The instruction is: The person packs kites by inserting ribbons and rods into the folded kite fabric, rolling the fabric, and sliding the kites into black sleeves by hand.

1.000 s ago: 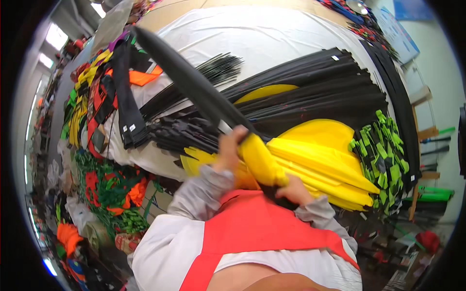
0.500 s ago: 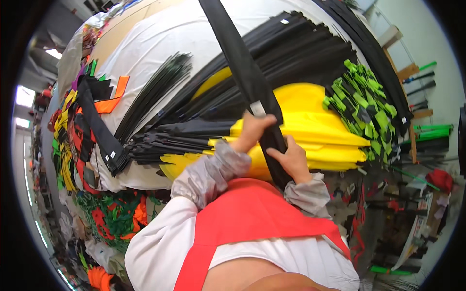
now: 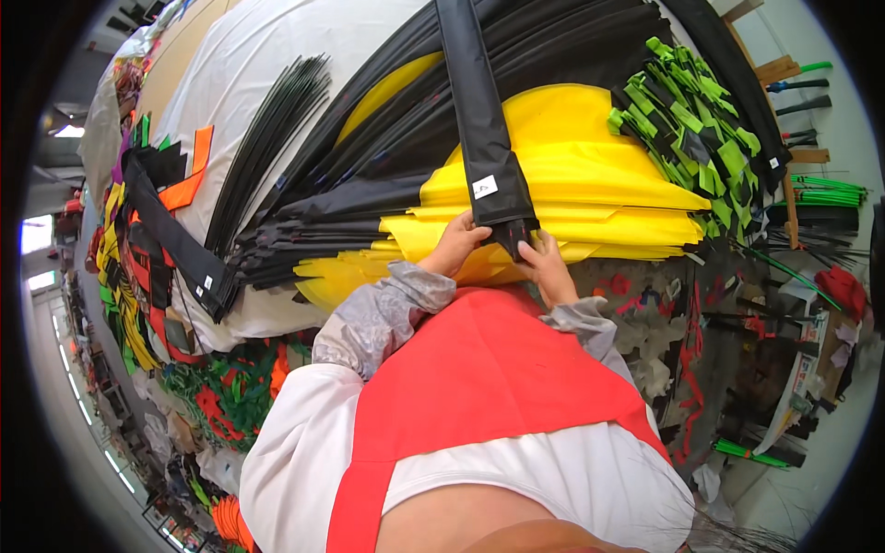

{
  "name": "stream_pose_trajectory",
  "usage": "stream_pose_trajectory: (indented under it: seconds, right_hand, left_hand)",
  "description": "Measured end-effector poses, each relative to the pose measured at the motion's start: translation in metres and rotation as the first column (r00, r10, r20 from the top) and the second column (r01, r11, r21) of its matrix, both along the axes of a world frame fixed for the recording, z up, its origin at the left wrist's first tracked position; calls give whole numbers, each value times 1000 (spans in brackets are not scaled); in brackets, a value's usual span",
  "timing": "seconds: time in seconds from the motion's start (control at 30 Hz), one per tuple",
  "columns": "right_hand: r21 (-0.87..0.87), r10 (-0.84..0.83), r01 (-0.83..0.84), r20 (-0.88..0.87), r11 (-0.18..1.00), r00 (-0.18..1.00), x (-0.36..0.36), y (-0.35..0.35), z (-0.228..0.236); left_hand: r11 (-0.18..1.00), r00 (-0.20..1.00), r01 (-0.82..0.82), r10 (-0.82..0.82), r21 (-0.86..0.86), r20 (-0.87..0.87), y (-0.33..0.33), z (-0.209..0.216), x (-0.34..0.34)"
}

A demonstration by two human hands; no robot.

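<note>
A long black fabric sleeve (image 3: 475,101) with a white label near its lower end stretches from my hands toward the far side. From its mouth pokes a short end of a black folded fabric piece (image 3: 507,241). My left hand (image 3: 454,244) pinches the left corner of the sleeve's mouth. On the other side, my right hand (image 3: 548,267) has its thumb and fingers closed on the protruding black end. Beneath the sleeve lie stacked yellow fabric sheets (image 3: 562,175) and a fanned pile of black fabric (image 3: 369,198).
Green-and-black strips (image 3: 687,129) are heaped right of the yellow stack. Thin black rods or strips (image 3: 267,138) lie at the left, beside another labelled black sleeve (image 3: 180,235) and an orange strip (image 3: 191,175). Tangled green and red scraps (image 3: 226,396) sit below the table's left edge.
The black folded piece has gone further into the sleeve, leaving only a short end out. My hands have come closer together, and the sleeve points more straight ahead.
</note>
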State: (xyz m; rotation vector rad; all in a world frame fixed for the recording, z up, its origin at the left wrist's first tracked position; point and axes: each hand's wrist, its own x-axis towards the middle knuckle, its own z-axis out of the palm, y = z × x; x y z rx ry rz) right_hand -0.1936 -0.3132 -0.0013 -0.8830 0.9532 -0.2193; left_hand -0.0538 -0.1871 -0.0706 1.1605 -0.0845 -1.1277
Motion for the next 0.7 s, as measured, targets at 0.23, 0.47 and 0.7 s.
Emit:
stream_pose_trajectory:
  seconds: [0.23,0.47,0.7]
  right_hand:
    - [53,222,-221,-13,974,975,0,15,-15]
    - [-294,436,-470,-177,832,883,11,-6,-2]
    - [-884,449,-450,-352,131,822,10,-36,-43]
  left_hand:
    - [943,905,180,-270,281,328,14,-11,-14]
    - [994,981,73,-58,75,-184,30,48,-4]
    - [965,999,42,-36,260,-26,10,6,11]
